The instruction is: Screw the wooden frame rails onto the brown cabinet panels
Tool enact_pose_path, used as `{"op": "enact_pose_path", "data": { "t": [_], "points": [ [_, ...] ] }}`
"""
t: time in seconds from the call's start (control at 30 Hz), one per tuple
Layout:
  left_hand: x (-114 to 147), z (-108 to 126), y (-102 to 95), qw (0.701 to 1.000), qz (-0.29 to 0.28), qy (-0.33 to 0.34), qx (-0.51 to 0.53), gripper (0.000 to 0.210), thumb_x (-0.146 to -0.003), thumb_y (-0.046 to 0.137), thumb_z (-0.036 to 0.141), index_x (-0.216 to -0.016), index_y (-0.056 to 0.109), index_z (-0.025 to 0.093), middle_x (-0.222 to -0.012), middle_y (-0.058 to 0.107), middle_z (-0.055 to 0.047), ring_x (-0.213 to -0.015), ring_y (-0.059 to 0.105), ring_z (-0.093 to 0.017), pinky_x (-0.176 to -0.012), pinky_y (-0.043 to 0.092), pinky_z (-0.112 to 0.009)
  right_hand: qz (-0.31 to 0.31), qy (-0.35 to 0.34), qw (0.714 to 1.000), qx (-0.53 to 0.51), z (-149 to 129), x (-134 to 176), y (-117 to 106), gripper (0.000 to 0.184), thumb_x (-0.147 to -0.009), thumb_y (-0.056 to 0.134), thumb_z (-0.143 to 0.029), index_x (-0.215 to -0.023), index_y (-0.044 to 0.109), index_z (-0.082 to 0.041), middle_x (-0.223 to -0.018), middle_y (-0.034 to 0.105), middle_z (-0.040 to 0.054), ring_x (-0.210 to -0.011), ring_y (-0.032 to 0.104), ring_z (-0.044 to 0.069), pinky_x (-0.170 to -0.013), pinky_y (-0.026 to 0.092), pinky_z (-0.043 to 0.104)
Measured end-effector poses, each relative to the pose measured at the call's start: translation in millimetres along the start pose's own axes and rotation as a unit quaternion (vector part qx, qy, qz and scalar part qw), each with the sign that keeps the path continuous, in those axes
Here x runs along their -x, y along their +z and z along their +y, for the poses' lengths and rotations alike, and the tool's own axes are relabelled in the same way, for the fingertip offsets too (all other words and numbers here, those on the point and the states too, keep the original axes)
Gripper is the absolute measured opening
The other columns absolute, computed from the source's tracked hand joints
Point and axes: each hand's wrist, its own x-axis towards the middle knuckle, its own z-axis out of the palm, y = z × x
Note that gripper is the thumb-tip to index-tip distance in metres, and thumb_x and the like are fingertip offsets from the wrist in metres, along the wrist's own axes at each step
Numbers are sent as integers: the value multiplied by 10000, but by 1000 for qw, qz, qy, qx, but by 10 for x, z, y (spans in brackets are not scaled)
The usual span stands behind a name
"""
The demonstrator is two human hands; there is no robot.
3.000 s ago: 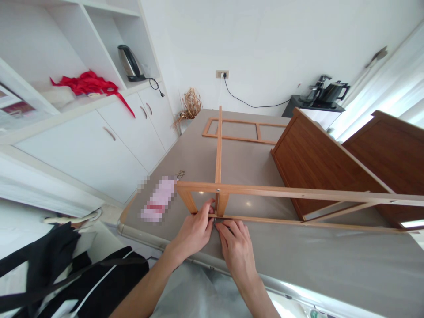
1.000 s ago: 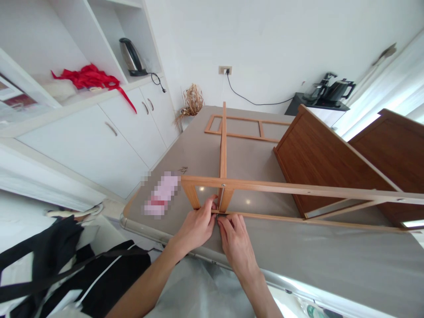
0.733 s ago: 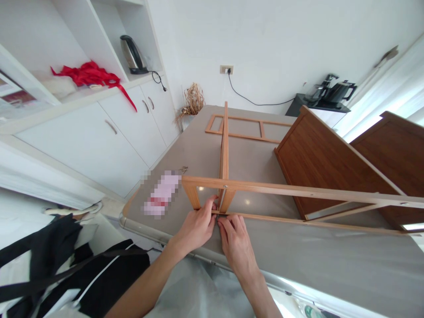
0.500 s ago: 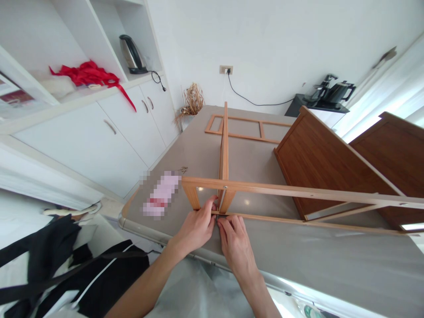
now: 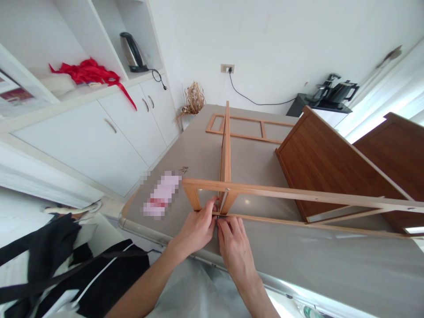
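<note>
A ladder-like wooden frame [image 5: 278, 190] stands on its long edge near the front of the table. An upright wooden panel [image 5: 226, 150] runs back from it, meeting the frame near its left end. My left hand [image 5: 198, 224] is closed around the lower rail at this joint, fingers reaching behind it and partly hidden. Right beside it, my right hand [image 5: 234, 240] has thumb and fingers pinched together at the lower rail. A tiny dark bit shows between the fingertips, too small to name.
Two brown wooden panels [image 5: 334, 163] stand at the right. Another wooden frame [image 5: 245, 136] lies flat at the back of the grey table [image 5: 195, 154]. Small metal parts [image 5: 183, 169] lie by a blurred pink sheet [image 5: 162, 194] on the left.
Both hands stay at the joint with almost the same grip. The view has shifted very slightly; nothing else visibly differs.
</note>
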Motion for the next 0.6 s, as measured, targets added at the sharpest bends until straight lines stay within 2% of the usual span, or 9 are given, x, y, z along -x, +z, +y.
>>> {"op": "enact_pose_path", "data": {
  "t": [0.3,0.6],
  "points": [
    [7,-7,17,1000,-2,1,3,491,-1029,458,102,-1498,330,167,-1330,676,-133,-1159,720,-284,-919,618,-447,-3,23,1000,9,-29,-48,-68,200,-1029,504,-103,-998,670,-209,-974,626,65,-921,569,230,-822,530,385],
    [-1,38,-23,1000,1,-2,-27,467,-1028,448,132,-1449,286,252,-1273,705,-66,-1106,743,-264,-858,606,-362,22,40,999,-16,99,6,-99,163,-1021,570,-147,-1038,714,-220,-1020,622,74,-925,576,216,-830,527,385]
  ]
}}
